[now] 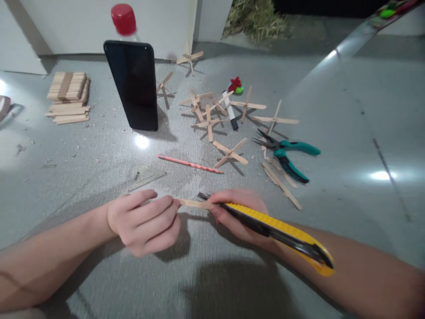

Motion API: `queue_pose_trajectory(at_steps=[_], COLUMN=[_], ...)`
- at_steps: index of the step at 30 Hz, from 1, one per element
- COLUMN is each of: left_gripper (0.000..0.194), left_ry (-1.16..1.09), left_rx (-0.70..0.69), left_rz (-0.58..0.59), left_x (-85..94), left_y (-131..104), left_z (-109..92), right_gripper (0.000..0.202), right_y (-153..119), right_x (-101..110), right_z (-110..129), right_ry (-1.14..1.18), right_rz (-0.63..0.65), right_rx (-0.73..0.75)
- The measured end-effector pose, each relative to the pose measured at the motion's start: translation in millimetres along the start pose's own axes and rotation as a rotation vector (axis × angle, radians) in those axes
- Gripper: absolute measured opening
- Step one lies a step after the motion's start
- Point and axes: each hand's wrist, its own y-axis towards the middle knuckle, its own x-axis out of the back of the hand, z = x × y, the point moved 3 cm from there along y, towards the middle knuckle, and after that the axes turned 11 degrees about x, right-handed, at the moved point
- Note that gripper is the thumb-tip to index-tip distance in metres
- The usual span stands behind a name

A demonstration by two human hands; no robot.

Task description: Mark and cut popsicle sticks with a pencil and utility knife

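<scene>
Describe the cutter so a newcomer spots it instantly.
On the grey surface, find the right hand. It holds the cutter, whose yellow-and-black body sets it apart from the pale wooden stick reaching to the left hand.

Wooden-stick crosses dot the grey worktop before us toward its far edge, with stacked sticks farther left, a pink pencil on the nearer side, teal-handled pliers right.

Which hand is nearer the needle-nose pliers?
Right. The right hand is on the near-left side of the needle-nose pliers; the left hand is much farther left, also on the near side.
</scene>
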Motion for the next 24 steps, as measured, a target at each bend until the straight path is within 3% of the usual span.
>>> queue_pose_trajectory(at_steps=[2,15,21,24], left_gripper=[0.023,0.010,0.014,0.013], left_ry=[0.043,-0.189,-0.423,-0.468], left_rx=[0.016,0.198,0.542,0.651], left_rz=[-0.020,0.029,0.177,0.235], left_x=[-4.7,-17.7,-36.1,-37.9], left_y=[-2,-11,-20,-19], left_z=[-1,4,6,3], right_gripper=[0.015,0.015,0.011,0.013], right_y=[0,-3,-1,2], right_x=[0,-2,-8,-12], right_z=[-1,-5,-9,-7], right_ry=[-0.017,-0.039,-0.074,-0.098], right_rz=[0.013,-0.018,-0.012,0.001], right_rx=[-0.015,-0.051,-0.052,-0.045])
